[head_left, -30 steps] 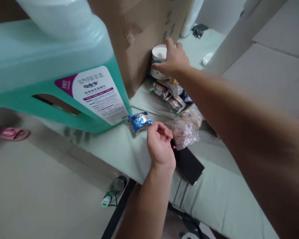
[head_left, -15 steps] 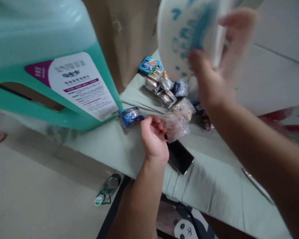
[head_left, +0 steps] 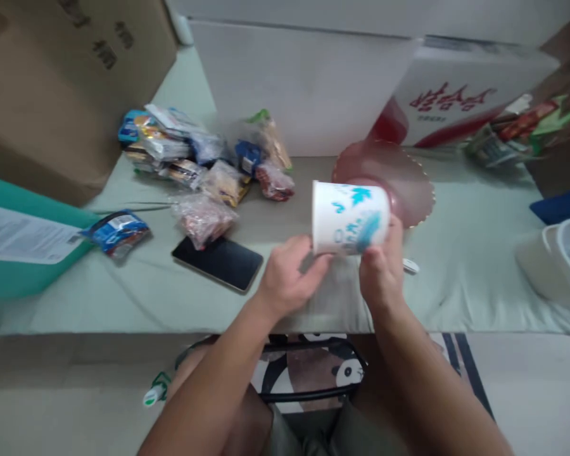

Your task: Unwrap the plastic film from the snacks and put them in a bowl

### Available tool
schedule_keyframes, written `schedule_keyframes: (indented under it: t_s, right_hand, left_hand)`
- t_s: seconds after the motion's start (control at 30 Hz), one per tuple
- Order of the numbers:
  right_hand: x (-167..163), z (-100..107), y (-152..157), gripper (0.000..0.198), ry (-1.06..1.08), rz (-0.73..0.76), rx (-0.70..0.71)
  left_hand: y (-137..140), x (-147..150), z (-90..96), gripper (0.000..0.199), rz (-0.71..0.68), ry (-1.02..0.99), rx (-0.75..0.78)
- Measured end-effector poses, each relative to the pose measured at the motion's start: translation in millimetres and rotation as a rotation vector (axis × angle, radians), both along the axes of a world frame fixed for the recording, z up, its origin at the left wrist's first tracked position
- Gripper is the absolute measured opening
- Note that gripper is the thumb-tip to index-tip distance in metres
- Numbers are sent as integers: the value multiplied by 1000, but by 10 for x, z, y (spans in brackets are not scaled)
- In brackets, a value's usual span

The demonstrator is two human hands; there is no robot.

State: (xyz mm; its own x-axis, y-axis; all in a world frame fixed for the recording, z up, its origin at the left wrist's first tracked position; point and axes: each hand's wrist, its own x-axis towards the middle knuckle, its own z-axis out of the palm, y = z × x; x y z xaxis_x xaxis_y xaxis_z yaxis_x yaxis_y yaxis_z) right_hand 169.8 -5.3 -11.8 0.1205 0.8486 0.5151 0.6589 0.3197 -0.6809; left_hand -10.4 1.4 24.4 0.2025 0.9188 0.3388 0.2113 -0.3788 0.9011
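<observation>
A white tub point(head_left: 350, 218) with blue-green print lies on its side in the air above the table. My right hand point(head_left: 382, 266) is closed around its right end, thumb pressed on the printed wall. At the tub's lower left edge is my left hand point(head_left: 292, 272), its fingers curled and its thumb against the edge; part of the fingers is hidden. Left of that hand, a black phone point(head_left: 218, 261) lies flat on the table. Behind the tub stands a pinkish translucent dish point(head_left: 411, 180) with a scalloped gold rim.
Several wrapped snacks point(head_left: 175, 149) are heaped at the back left, and a blue packet point(head_left: 118, 231) lies by the teal jug point(head_left: 28, 278). A cardboard box point(head_left: 66, 95) and white boxes point(head_left: 294, 88) line the back. White tubs point(head_left: 551, 259) stand at the right.
My right hand has brought the tub down and towards the middle, and my left hand has come to it from beside the snacks. The view has swung to the right.
</observation>
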Motion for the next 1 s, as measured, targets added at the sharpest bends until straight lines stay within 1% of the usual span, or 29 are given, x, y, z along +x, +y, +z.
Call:
schedule_keyframes:
  t_s: [0.07,0.1,0.17,0.23,0.3,0.37,0.5,0.57,0.63,0.67,0.73,0.8,0.83,0.9,1.0]
  right_hand:
    - [148,36,35,48,-78,-66,47]
    - [219,42,49,41,-157,-121,41]
    - [345,21,74,31,-329,-207,-43]
    - [449,-29,104,21,-411,-241,-139]
    - [537,-78,134,18,-407,-279,-170]
    - [631,-106,150,19,-385,-331,-159]
    - [894,-125,141,16,-356,-417,-160]
    - [1039,-140,130,15,-349,-477,-160]
    - [1140,-156,115,15,-345,-538,-90]
    - [1164,-161,102,17,-349,-549,-26]
    - [1150,-162,57,20,-367,-505,108]
    - [1075,-155,-5,18,-383,-400,164]
    - [1028,-152,-35,16,-386,-354,151]
    - [942,-151,-82,13,-377,-296,66]
    - [870,-161,-107,17,-356,-246,-84]
  left_hand:
    - [52,8,-88,14,115,84,40]
    - [88,-2,-118,15,172,131,67]
    - [164,-14,-158,16,205,226,132]
    - [225,10,-192,17,194,322,159]
    - [263,73,-237,16,186,399,173]
    - [284,151,-290,15,183,438,172]
    - [318,306,-373,11,153,389,112]
    - [335,394,-394,10,142,366,123]
    - [348,495,-407,11,163,374,190]
    - [354,547,-412,11,196,382,231]
    - [364,637,-426,8,325,399,257]
    - [376,695,-447,13,425,395,217]
    - [383,710,-459,18,438,377,188]
    - [398,713,-483,26,400,306,153]
    - [439,651,-501,26,345,176,164]
